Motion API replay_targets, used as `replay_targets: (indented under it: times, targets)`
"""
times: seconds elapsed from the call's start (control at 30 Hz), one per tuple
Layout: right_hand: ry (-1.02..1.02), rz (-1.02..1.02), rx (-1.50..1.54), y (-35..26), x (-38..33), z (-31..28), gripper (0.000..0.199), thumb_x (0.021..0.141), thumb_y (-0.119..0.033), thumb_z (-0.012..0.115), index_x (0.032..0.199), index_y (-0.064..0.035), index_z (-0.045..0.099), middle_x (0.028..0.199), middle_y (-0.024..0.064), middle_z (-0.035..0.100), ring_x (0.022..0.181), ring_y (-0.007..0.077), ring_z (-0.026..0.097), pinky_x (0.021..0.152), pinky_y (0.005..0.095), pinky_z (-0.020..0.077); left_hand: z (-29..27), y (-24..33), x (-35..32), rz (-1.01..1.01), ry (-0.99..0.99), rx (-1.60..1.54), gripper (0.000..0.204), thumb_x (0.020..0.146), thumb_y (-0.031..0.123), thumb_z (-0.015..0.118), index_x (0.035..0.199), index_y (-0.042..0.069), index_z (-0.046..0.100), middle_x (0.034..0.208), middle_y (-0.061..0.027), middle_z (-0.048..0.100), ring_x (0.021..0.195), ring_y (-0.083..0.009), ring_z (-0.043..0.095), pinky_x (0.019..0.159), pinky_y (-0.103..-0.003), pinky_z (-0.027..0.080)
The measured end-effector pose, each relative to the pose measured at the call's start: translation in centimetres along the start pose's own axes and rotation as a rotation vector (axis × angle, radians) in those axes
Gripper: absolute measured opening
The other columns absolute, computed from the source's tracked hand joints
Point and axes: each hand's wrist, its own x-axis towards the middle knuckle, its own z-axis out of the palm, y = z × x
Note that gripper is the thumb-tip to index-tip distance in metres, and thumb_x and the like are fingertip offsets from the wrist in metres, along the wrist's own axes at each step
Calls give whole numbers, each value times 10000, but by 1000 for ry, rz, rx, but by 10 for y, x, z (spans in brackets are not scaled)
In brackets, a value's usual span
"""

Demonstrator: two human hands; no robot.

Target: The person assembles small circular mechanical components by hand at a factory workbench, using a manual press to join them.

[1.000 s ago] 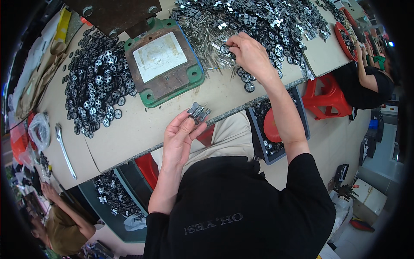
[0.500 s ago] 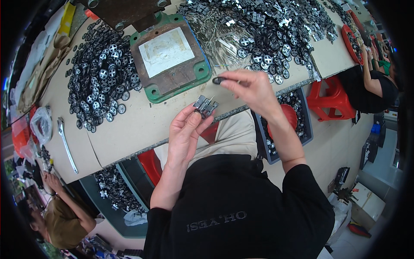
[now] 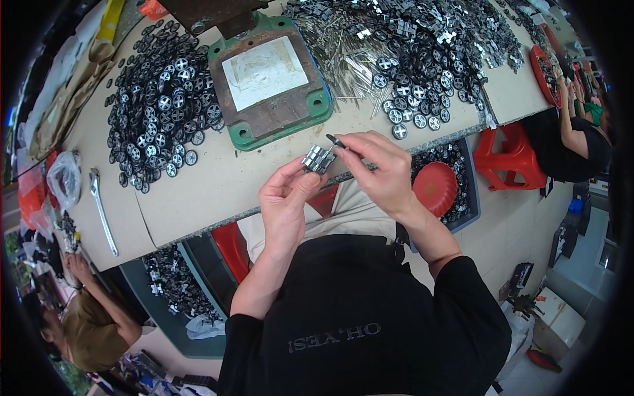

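Observation:
My left hand (image 3: 285,201) pinches a small grey toy-car chassis (image 3: 318,159) between thumb and fingers, over the table's near edge. A thin metal axle pin appears to stick out of it toward the right. Between the thumb and fingertips of my right hand (image 3: 380,168) is a small black toy wheel (image 3: 336,140), tilted on edge. The wheel is right beside the chassis, at the pin's end; whether it is seated on the pin cannot be made out. Beyond both hands stands a green metal press base (image 3: 242,134) with a white sheet (image 3: 267,74) on top.
Piled wheels (image 3: 158,109) lie left of the base. Metal pins (image 3: 340,63), more wheels (image 3: 419,99) and grey chassis parts (image 3: 456,26) lie right. A wrench (image 3: 102,212) is at left. Below the table are bins, a red dish (image 3: 436,190) and a red stool (image 3: 505,158). Other people sit both sides.
My right hand has brought the wheel down against the chassis side. The chassis has turned and risen slightly in my left hand. The view has shifted a little.

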Motion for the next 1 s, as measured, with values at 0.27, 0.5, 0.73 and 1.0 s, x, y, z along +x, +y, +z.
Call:
replay_targets:
  times: [0.27,0.5,0.73,1.0]
  targets:
    - [-306,156,225,10,13,-24,233,722,-9,668,953,12,646,839,109,648,690,220,602,622,288,479,-16,9,4,-275,-107,-91,236,860,52,569,1091,2,574,1036,-165,615,918,-239,628,815,-366,546]
    - [-498,189,260,23,16,-21,259,745,-75,693,983,13,641,893,80,653,686,108,589,618,251,465,-13,7,3,-104,-132,78,221,861,67,569,1074,7,580,1048,-155,614,927,-246,625,829,-386,541]
    - [-457,392,483,20,7,-14,160,763,-110,698,842,17,640,700,21,568,596,60,496,509,244,389,-1,21,7,-221,-127,12,345,840,41,601,1165,7,493,1057,-94,583,955,-151,579,869,-291,479]
    - [-458,30,84,4,65,-20,301,729,-201,705,958,-18,636,771,91,602,580,187,534,549,301,438,1,78,74,306,-36,951,277,757,12,659,1024,-24,595,871,-66,635,785,-92,574,733,-213,444]
